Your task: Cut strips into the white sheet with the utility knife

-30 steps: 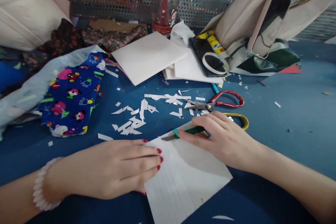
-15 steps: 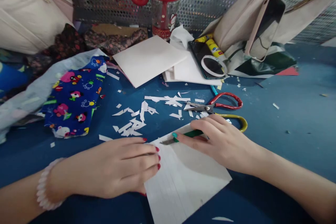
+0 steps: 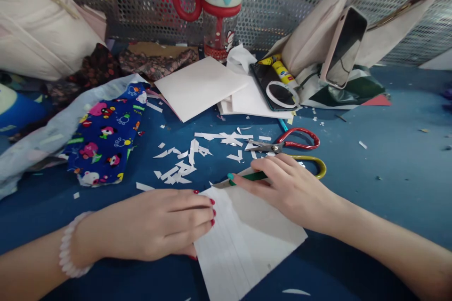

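A white sheet (image 3: pixel 247 240) scored with parallel lines lies on the blue table in front of me. My left hand (image 3: pixel 158 223) lies flat on the sheet's left edge, fingers stretched out, pressing it down. My right hand (image 3: pixel 289 188) is closed around a green-handled craft knife (image 3: pixel 247 178), forefinger along its top. The knife's blade tip rests at the sheet's far corner. Just behind my right hand lie red-handled scissors (image 3: pixel 289 140) and a yellow-handled pair (image 3: pixel 312 164).
White paper scraps (image 3: pixel 187 160) are scattered beyond the sheet. A patterned blue cloth (image 3: pixel 106 138) lies at the left, white sheets (image 3: pixel 201 85) and a tape roll (image 3: pixel 282 94) behind. Bags, a phone (image 3: pixel 344 47) and a red bottle (image 3: pixel 221 9) stand against a perforated metal screen.
The view has tilted slightly, so everything sits a little lower and leftward. My right hand and the knife have edged a little left along the sheet's far edge. The left hand keeps its place.
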`<action>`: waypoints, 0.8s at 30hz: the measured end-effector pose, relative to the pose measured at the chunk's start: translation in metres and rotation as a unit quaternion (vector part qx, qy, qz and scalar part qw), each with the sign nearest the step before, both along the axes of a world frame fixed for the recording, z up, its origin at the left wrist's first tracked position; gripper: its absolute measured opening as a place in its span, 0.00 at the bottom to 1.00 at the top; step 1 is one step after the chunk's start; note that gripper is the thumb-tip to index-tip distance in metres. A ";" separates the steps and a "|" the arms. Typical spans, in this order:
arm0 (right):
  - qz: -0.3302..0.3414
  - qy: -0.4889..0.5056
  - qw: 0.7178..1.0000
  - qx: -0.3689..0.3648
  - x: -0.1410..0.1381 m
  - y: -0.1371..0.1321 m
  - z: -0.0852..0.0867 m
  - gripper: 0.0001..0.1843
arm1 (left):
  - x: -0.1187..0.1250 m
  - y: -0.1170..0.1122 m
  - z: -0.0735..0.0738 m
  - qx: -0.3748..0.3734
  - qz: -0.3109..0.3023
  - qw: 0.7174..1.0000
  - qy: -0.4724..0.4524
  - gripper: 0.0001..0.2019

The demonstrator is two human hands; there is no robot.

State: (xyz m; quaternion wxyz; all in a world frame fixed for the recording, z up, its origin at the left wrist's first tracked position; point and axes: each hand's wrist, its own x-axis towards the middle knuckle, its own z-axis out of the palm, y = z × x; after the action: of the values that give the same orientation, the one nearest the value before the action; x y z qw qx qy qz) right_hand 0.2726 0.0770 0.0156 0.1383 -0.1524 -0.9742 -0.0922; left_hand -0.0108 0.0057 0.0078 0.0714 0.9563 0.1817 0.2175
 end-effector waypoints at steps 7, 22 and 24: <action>-0.006 0.005 1.000 0.008 0.000 -0.002 -0.002 0.19 | -0.002 0.002 0.001 0.016 0.017 1.000 -0.001 0.18; 0.015 0.032 0.999 -0.005 0.003 -0.003 -0.001 0.19 | -0.003 0.005 -0.005 0.046 0.119 0.992 0.005 0.15; 0.016 0.034 0.999 -0.004 0.003 -0.003 -0.002 0.19 | -0.003 0.004 -0.005 0.049 0.117 0.992 0.008 0.15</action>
State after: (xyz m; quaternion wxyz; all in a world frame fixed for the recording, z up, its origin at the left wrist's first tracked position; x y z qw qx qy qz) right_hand 0.2753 0.0739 0.0137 0.1724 -0.1408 -0.9715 -0.0810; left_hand -0.0137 0.0100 0.0024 -0.0032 0.9324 0.2823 0.2256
